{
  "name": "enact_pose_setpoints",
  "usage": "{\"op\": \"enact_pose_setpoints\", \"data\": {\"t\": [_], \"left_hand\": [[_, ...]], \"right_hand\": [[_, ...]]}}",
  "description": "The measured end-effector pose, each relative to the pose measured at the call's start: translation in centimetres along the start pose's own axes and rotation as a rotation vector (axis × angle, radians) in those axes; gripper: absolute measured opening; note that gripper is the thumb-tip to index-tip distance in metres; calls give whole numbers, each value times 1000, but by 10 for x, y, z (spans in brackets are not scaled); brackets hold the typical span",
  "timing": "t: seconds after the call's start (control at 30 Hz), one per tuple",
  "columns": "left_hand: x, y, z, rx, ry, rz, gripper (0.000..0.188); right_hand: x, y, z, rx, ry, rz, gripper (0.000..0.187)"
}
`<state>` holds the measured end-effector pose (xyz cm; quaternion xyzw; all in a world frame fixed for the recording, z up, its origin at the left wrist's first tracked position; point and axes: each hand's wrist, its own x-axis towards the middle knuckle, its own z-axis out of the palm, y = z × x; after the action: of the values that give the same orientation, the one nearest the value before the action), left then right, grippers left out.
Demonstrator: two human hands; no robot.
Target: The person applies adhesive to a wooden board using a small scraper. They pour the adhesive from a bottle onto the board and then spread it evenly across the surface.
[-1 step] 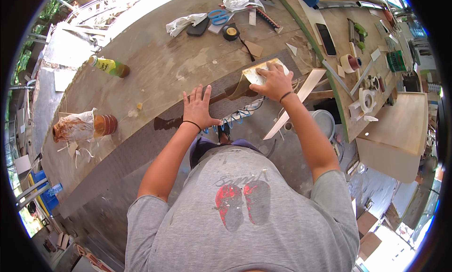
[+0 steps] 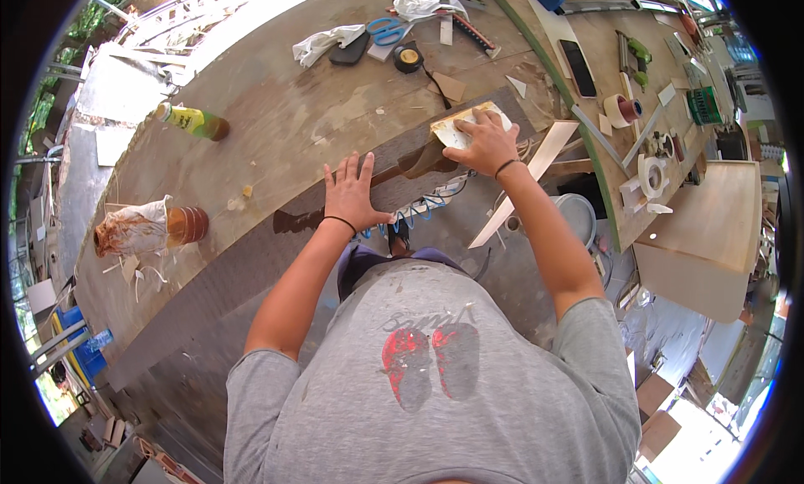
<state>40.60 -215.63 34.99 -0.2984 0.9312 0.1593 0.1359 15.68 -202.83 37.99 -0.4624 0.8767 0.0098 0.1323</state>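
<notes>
My left hand (image 2: pixel 352 198) lies flat with its fingers spread on a long dark grey-brown board (image 2: pixel 392 164) along the table's near edge. A wet-looking dark brown patch (image 2: pixel 301 219) runs along that board. Toward the board's right end, my right hand (image 2: pixel 487 145) grips a white flat piece (image 2: pixel 450 135) with yellow-brown stains, fingers over its top and thumb at the near side. A brown curved flap (image 2: pixel 425 160) shows just below the piece; whether the two are joined I cannot tell.
The table (image 2: pixel 276 115) carries a stained bottle (image 2: pixel 186 224), a yellow-labelled bottle (image 2: pixel 191 120), blue scissors (image 2: pixel 385 32) and a tape measure (image 2: pixel 408 59). A phone (image 2: pixel 578 69) and tape rolls (image 2: pixel 621 112) lie right. A pale wood strip (image 2: pixel 532 178) juts beside my right forearm, above a bucket (image 2: pixel 578 216).
</notes>
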Motion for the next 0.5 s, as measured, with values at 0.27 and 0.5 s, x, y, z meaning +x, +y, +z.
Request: {"op": "enact_pose_setpoints", "data": {"t": [0.27, 0.5], "left_hand": [[1, -1, 2, 33, -15, -14, 130], [0, 1, 1, 61, -29, -22, 130]], "right_hand": [[-1, 1, -15, -59, -216, -42, 68], [14, 14, 7, -27, -28, -24, 69]]}}
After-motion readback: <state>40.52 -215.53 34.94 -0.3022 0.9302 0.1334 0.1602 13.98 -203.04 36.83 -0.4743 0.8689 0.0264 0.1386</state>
